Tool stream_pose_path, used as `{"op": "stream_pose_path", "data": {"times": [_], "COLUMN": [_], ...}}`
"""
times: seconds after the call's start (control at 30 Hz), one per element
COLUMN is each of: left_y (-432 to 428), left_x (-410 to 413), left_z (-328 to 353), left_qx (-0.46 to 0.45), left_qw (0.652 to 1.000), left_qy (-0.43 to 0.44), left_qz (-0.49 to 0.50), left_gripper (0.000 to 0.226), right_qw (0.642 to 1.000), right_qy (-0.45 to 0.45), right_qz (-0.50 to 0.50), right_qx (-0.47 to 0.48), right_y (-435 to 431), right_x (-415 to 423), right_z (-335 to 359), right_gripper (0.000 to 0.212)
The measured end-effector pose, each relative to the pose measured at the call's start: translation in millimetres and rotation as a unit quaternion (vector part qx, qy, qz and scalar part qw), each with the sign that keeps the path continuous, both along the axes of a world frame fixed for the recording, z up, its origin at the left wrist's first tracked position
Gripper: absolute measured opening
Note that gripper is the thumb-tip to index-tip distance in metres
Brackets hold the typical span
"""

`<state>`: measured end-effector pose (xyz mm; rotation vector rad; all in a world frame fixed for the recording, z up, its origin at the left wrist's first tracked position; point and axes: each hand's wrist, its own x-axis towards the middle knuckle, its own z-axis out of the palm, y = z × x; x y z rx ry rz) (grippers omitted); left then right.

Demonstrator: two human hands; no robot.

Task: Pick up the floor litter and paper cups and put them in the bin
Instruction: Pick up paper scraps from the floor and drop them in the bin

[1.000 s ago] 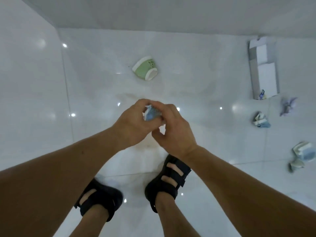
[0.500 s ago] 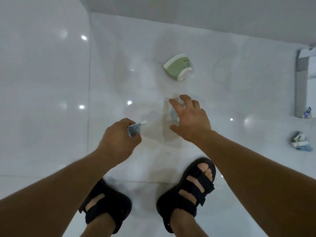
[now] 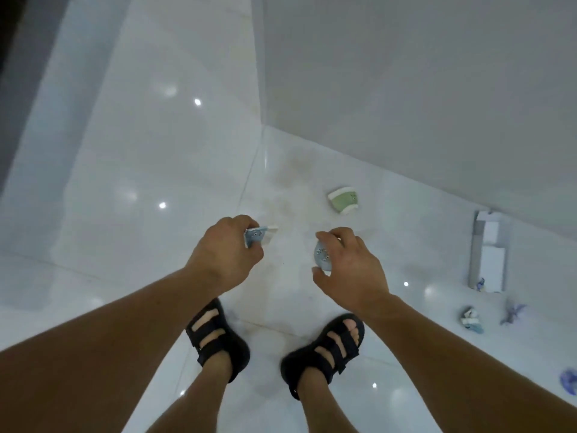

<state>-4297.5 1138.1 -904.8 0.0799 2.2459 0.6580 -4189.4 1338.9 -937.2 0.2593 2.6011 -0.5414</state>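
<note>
Glossy white floor [image 3: 150, 145] tiles carry glints of ceiling light. A dark strip [image 3: 12, 73] runs down the far left edge, and a plain grey wall [image 3: 406, 89] meets the floor on a slant at upper right. Both forearms are cut off by the lower edge, and two feet in black sandals [image 3: 218, 339] stand below the hands. The left hand [image 3: 223, 254] has its fingers curled round a flattened blue-and-white scrap [image 3: 257, 236], whose white end sticks out to the right of the fist. The right hand [image 3: 349, 270] grips a crumpled blue wad [image 3: 323, 256] between curved fingers and thumb, and the hand hides part of it. Beyond that hand a green cup [image 3: 343, 201] lies on its side near the wall, apart from both hands. Further right sits a grey-and-white box [image 3: 488, 254], its contents hard to make out, with crumpled litter [image 3: 471, 318] just below it and a blue piece [image 3: 568, 381] cut off by the right edge
</note>
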Motion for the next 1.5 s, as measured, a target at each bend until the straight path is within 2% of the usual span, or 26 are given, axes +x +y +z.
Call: {"op": "stream_pose_path", "data": {"times": [0.33,0.5,0.67,0.9,1.1,1.27,1.5], "left_y": [-116,-180,-225,-308,-415,-512,-625], "left_x": [-7,29,86,187,304,411,518], "left_z": [260,364,440,501,521,529,546], "left_qx": [-0.020,-0.044,-0.060,-0.073,-0.086,-0.106,-0.139], "left_qw": [0.996,0.982,0.964,0.911,0.832,0.775,0.699], "left_qy": [0.028,0.058,0.087,0.109,0.114,0.111,0.122], "left_qz": [0.085,0.177,0.245,0.392,0.536,0.614,0.691], "left_gripper": [0.020,0.020,0.029,0.043,0.047,0.049,0.045], "right_qw": [0.991,0.976,0.940,0.861,0.779,0.712,0.643], "right_qy": [0.013,0.027,0.060,0.071,0.102,0.121,0.115], "right_qz": [0.130,0.217,0.334,0.503,0.619,0.691,0.755], "right_qx": [0.005,-0.015,-0.026,-0.002,-0.025,-0.035,-0.062], "right_y": [-90,-146,-212,-331,-488,-627,-767], "right_x": [-68,-82,-82,-53,16,98,198], "right_z": [274,371,448,514,545,559,575], "right_gripper": [0.058,0.062,0.064,0.063,0.063,0.062,0.062]}}
